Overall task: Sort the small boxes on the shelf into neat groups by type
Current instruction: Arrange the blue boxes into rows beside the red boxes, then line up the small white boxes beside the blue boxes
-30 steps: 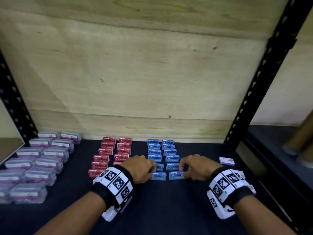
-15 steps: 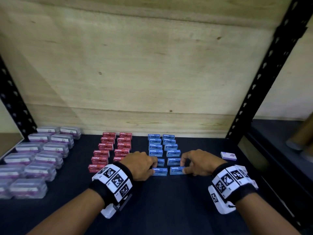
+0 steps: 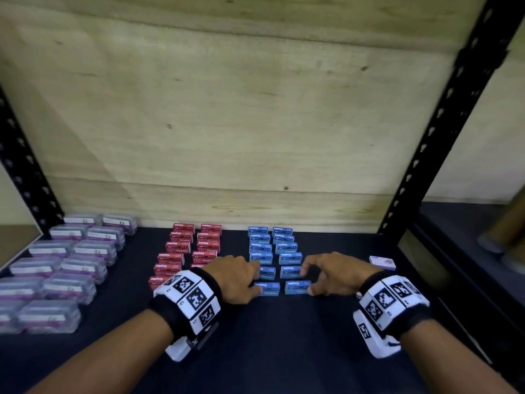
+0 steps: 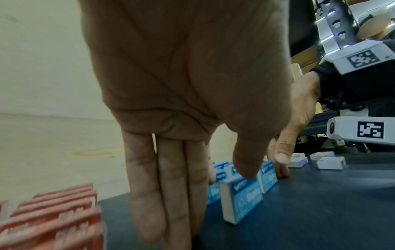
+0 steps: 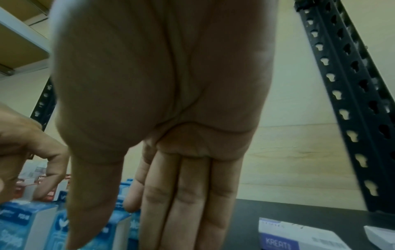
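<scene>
Blue staple boxes (image 3: 287, 247) stand in two columns at the shelf's middle, and red staple boxes (image 3: 181, 251) form two columns to their left. My left hand (image 3: 251, 280) lies against the left side of the front blue boxes; the left wrist view shows its fingers (image 4: 171, 186) straight and its thumb over a blue box (image 4: 241, 199). Flanking the right column, my right hand (image 3: 312, 277) has its fingers (image 5: 192, 211) straight and its thumb by the front right blue box (image 3: 296, 287). Neither hand holds a box.
Clear plastic cases with purple labels (image 3: 65, 265) fill the shelf's left end in rows. A white and purple box (image 3: 382, 263) lies alone at the right, by the black perforated upright (image 3: 426, 137). A wooden board (image 3: 255, 123) closes the back. Dark shelf surface (image 3: 284, 351) lies in front.
Both hands stay at the front blue boxes. The right hand's fingers have spread and lifted a little off the front right box. The head view has shifted slightly.
</scene>
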Tool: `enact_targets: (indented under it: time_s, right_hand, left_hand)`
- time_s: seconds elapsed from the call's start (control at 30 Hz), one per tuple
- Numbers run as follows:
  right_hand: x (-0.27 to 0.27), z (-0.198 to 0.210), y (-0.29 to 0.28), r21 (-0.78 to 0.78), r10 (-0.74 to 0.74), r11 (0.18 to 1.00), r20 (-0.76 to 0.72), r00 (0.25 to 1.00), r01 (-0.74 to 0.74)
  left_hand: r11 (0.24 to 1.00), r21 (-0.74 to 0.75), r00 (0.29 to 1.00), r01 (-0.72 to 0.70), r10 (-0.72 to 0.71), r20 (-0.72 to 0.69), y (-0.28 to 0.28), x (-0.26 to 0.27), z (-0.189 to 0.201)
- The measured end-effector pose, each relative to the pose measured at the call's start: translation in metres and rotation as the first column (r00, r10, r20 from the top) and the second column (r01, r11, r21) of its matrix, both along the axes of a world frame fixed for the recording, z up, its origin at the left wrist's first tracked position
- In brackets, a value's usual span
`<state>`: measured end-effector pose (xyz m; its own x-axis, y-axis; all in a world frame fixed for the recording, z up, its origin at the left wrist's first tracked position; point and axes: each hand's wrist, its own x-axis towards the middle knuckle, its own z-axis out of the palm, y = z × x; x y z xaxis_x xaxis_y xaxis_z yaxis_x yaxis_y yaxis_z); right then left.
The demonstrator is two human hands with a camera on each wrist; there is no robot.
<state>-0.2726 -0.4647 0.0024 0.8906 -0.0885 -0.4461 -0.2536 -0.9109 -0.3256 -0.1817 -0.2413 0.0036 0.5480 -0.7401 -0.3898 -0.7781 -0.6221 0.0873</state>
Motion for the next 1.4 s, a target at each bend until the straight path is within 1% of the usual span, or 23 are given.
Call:
enact_targets:
  time_s: [0.07,0.13,0.17,0.27,0.37,0.43,0.5,0.6,0.77,0.83,0.93,1.1,1.17,1.23,1.3,1.4]
  right_hand:
    - [-0.004,0.006,-0.005,0.091,-0.008,0.996,-0.039,0.999,0.012]
    - [-0.009,0.015,-0.019,0.193,-0.04,0.98,-0.048,0.998,0.048]
    - [-0.011,0.021,-0.028,0.212,-0.062,0.975,-0.028,0.998,0.067]
    - [-0.018,0.035,-0.063,0.161,-0.131,0.979,0.042,0.99,0.123]
    - [-0.021,0.039,-0.102,0.067,-0.238,0.971,0.116,0.964,0.231]
    - [-0.021,0.037,-0.126,-0.01,-0.274,0.961,0.13,0.953,0.277]
    - [-0.02,0.034,-0.145,-0.056,-0.297,0.951,0.111,0.948,0.305]
    - [-0.017,0.025,-0.159,-0.11,-0.308,0.943,0.074,0.949,0.314]
    - [-0.009,0.007,-0.177,-0.198,-0.319,0.928,0.022,0.947,0.317]
    - [-0.006,0.002,-0.182,-0.235,-0.321,0.922,-0.019,0.947,0.308]
    - [-0.001,-0.003,-0.185,-0.259,-0.309,0.922,-0.044,0.95,0.288]
    - [0.006,-0.008,-0.188,-0.274,-0.299,0.923,-0.074,0.951,0.269]
    - [0.008,-0.01,-0.189,-0.235,-0.301,0.932,-0.076,0.951,0.276]
    - [0.009,-0.011,-0.189,-0.219,-0.288,0.939,-0.074,0.955,0.267]
    - [0.009,-0.01,-0.188,-0.256,-0.258,0.94,-0.094,0.961,0.228]
    - [0.007,-0.008,-0.187,-0.261,-0.239,0.943,-0.099,0.966,0.206]
  left_hand:
    - [0.999,0.039,0.998,-0.024,0.026,-0.053,-0.001,0.002,0.007]
    - [0.998,0.062,0.998,-0.027,0.03,-0.056,-0.004,0.006,0.016]
    - [0.998,0.067,0.999,-0.022,0.025,-0.045,-0.008,0.01,0.021]
    - [0.999,0.051,0.996,0.01,-0.005,-0.09,-0.025,0.014,0.037]
    - [0.997,0.002,0.99,0.077,-0.076,-0.119,-0.055,0.011,0.058]
    - [0.991,-0.062,0.986,0.122,-0.128,-0.106,-0.081,0.008,0.069]
    - [0.981,-0.107,0.981,0.16,-0.171,-0.092,-0.109,0.008,0.073]
    - [0.969,-0.138,0.974,0.203,-0.214,-0.071,-0.149,0.01,0.067]
    - [0.953,-0.079,0.955,0.293,-0.295,-0.018,-0.197,0.014,0.048]
    - [0.945,-0.05,0.945,0.324,-0.326,-0.028,-0.213,0.016,0.039]
    - [0.944,-0.011,0.942,0.329,-0.329,-0.069,-0.231,0.02,0.023]
    - [0.939,0.006,0.935,0.343,-0.341,-0.095,-0.248,0.024,0.001]
    - [0.933,0.0,0.929,0.361,-0.359,-0.087,-0.254,0.026,-0.005]
    - [0.916,0.019,0.913,0.402,-0.398,-0.09,-0.257,0.024,-0.006]
    - [0.895,0.038,0.894,0.445,-0.441,-0.082,-0.26,0.021,-0.006]
    - [0.885,0.029,0.885,0.464,-0.462,-0.057,-0.262,0.02,-0.005]
